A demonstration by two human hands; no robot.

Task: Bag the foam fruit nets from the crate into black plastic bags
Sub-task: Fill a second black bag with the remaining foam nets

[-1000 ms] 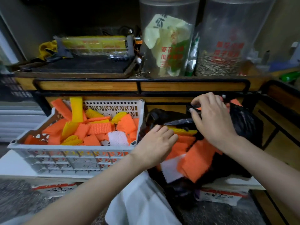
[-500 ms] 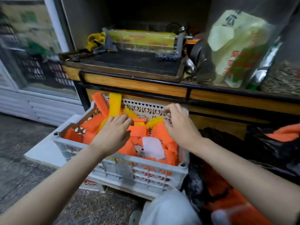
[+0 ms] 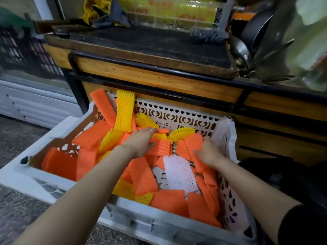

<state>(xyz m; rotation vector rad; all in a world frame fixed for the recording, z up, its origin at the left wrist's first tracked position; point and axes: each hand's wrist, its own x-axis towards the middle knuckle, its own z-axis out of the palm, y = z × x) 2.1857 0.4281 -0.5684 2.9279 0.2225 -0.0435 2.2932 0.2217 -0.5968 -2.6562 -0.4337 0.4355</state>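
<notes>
Both hands have come down from just above the pile and now sit among the foam nets (image 3: 141,174), and the crate (image 3: 177,117) fills more of the view than half a second ago. The left hand (image 3: 139,144) lies on the orange pieces near the middle of the crate, fingers straight and spread, pressing on them without closing. The right hand (image 3: 209,153) is by the crate's right wall, with its thumb on top of an orange net (image 3: 193,144) and its fingers tucked behind it, gripping it. A white net (image 3: 178,172) lies just below that hand. A long yellow net (image 3: 124,110) stands tilted against the back wall. The crate sits in front of the wooden desk (image 3: 159,78), above the grey floor (image 3: 16,138). The black bag (image 3: 292,177) lies just to the crate's right, mostly in shadow.
</notes>
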